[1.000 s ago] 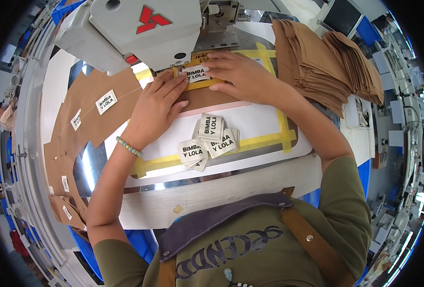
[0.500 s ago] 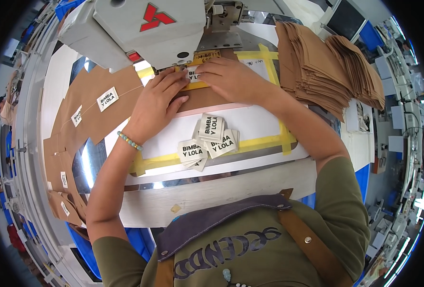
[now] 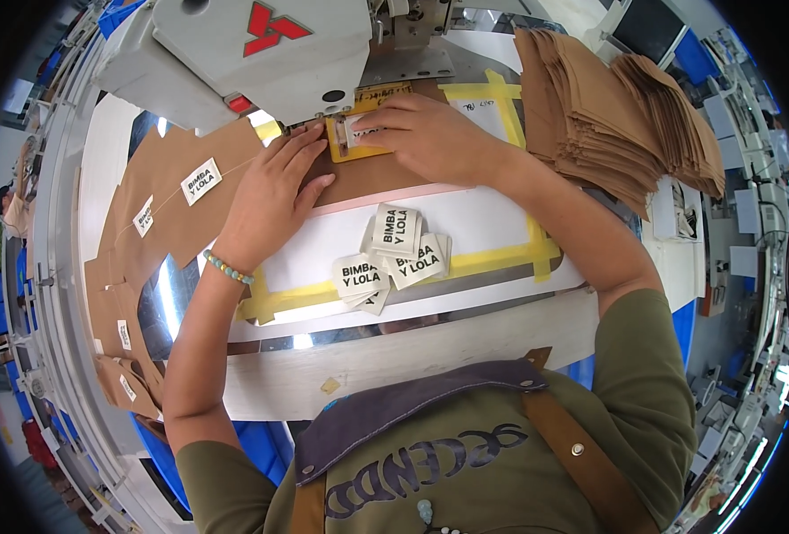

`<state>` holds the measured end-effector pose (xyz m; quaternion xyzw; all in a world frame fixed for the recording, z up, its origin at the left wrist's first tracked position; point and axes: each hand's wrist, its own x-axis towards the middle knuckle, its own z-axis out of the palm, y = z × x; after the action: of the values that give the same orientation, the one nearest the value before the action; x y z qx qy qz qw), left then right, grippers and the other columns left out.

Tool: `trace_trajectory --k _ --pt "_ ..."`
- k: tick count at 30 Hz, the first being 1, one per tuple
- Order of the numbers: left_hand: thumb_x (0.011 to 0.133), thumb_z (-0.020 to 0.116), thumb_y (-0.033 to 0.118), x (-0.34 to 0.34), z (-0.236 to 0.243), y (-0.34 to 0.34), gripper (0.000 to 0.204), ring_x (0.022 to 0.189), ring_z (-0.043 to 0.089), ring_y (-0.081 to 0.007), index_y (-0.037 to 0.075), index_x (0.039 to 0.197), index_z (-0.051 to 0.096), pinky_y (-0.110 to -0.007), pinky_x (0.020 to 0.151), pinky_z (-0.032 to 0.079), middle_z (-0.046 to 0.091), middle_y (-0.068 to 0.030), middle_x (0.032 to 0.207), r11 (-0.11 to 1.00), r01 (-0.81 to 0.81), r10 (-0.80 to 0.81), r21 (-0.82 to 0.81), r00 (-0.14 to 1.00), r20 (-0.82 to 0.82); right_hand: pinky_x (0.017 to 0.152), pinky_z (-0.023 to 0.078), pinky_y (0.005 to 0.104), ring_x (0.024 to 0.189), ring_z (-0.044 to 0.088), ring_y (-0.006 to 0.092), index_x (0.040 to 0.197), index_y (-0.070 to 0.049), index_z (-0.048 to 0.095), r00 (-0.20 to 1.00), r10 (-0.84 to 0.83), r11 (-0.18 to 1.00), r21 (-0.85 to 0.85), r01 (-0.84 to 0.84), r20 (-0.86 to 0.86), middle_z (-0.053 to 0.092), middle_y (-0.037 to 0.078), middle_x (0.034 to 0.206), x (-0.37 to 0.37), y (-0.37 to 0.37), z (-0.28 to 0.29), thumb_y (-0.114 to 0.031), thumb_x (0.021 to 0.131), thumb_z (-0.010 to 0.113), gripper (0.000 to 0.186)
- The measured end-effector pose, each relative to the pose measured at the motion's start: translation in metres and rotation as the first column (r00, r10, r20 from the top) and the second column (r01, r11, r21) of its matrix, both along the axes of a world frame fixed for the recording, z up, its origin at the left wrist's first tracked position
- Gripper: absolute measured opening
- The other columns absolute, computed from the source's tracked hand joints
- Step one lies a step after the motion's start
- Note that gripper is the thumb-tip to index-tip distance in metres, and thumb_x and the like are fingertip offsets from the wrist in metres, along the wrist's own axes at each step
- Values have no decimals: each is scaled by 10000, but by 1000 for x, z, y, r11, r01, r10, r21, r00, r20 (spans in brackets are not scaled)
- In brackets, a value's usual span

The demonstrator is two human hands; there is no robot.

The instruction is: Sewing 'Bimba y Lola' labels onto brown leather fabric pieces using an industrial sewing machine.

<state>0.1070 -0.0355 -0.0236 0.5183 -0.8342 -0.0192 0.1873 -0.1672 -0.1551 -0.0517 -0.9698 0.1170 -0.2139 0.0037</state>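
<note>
My left hand (image 3: 274,196), a beaded bracelet at its wrist, lies with its fingers outstretched on brown fabric (image 3: 359,173), just left of a yellow frame-like template (image 3: 333,142). A white printed label (image 3: 351,132) shows inside the frame, partly covered. My right hand (image 3: 439,141) reaches over it from the right, fingers extended and resting on the label and frame; its thumb is hidden. The white sewing machine head (image 3: 261,62) stands right above both hands. Closer to me, loose white labels (image 3: 394,229) lie in a small overlapping pile on the white sheet (image 3: 305,258).
Brown pieces with labels attached (image 3: 167,169) trail along the left and hang over the table edge. A thick stack of brown pieces (image 3: 581,116) is at the right. Yellow tape (image 3: 537,222) borders the white sheet. A dark screen (image 3: 648,34) stands at the far right.
My left hand has slid left, away from the label, uncovering the left end of the yellow template. My right hand stays over the label. The view has shifted slightly.
</note>
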Motion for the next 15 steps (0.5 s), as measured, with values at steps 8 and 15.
trace_trajectory --k 8,15 --pt "1004 758 155 0 3 0 430 1463 572 -371 -20 1386 666 -466 1210 496 640 -151 1560 1000 -2 1 22 1000 27 1155 530 411 1369 588 253 1349 -172 755 1000 -21 999 43 21 3 676 -30 1483 1 0 0 -78 972 645 403" --pt "989 773 138 1 6 1 450 1476 557 -364 -20 1397 668 -466 1213 491 643 -150 1556 1000 11 -12 29 999 33 1149 532 411 1352 593 271 1318 -154 766 1000 -17 1000 20 17 0 688 -20 1454 3 2 0 -103 982 674 351"
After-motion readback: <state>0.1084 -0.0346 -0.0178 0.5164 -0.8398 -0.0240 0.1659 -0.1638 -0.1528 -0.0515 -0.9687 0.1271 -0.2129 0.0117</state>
